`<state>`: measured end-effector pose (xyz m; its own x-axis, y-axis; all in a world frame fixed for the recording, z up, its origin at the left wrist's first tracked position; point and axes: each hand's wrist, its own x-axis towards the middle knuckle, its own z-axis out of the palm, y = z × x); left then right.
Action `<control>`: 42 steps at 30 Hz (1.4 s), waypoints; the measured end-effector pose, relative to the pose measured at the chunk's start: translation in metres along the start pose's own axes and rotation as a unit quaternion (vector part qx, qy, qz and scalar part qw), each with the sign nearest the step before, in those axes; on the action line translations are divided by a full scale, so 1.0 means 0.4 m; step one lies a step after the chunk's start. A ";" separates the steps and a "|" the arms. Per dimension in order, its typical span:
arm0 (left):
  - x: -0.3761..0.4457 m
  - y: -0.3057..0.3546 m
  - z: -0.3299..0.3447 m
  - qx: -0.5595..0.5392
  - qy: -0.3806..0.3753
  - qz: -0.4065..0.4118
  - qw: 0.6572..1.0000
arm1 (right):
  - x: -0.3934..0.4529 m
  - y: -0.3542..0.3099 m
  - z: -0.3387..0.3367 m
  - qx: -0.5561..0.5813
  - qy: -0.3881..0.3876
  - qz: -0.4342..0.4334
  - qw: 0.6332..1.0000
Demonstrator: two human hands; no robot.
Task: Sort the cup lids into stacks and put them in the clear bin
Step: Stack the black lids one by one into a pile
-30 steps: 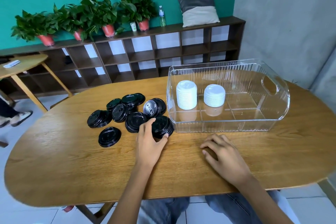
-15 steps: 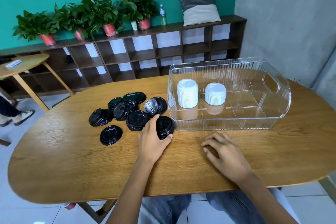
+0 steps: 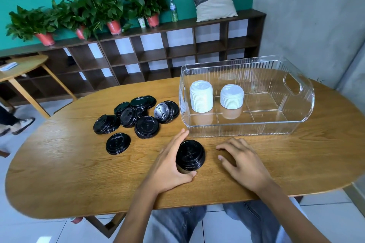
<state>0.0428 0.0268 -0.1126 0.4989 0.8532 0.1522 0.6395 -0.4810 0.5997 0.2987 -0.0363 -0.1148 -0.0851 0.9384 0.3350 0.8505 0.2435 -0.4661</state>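
Your left hand grips a short stack of black lids at lower centre of the bench; right hand rests open, empty. Square the stack's rims with both hands before lifting into the clear bin, beside the white lid stacks.

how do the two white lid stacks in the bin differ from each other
The left white stack stands taller than the right white stack, so it seems to hold more lids. The left white stack sits close to the clear bin's left end wall; the right white stack stands farther in, toward the middle. Shared: both are white, upright, neatly nested and apart from each other on the bin floor.
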 end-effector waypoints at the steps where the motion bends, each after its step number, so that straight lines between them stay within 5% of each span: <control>1: 0.001 0.000 0.001 -0.008 0.006 0.000 1.000 | 0.000 0.001 0.000 -0.002 -0.004 0.000 1.000; 6: 0.002 0.008 0.000 0.047 0.066 -0.042 0.996 | 0.000 0.002 0.000 -0.014 -0.030 -0.002 0.999; 27: -0.003 0.011 -0.003 0.056 0.029 -0.018 0.998 | 0.005 -0.011 0.008 -0.078 -0.114 -0.059 0.989; 42: 0.027 -0.032 -0.038 0.044 0.185 -0.167 0.968 | 0.006 -0.008 0.005 -0.056 -0.114 -0.049 0.991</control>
<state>0.0311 0.0451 -0.1067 0.0231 0.9702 0.2411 0.7841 -0.1672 0.5977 0.2948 -0.0341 -0.1142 -0.2734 0.9459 0.1745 0.8835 0.3187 -0.3434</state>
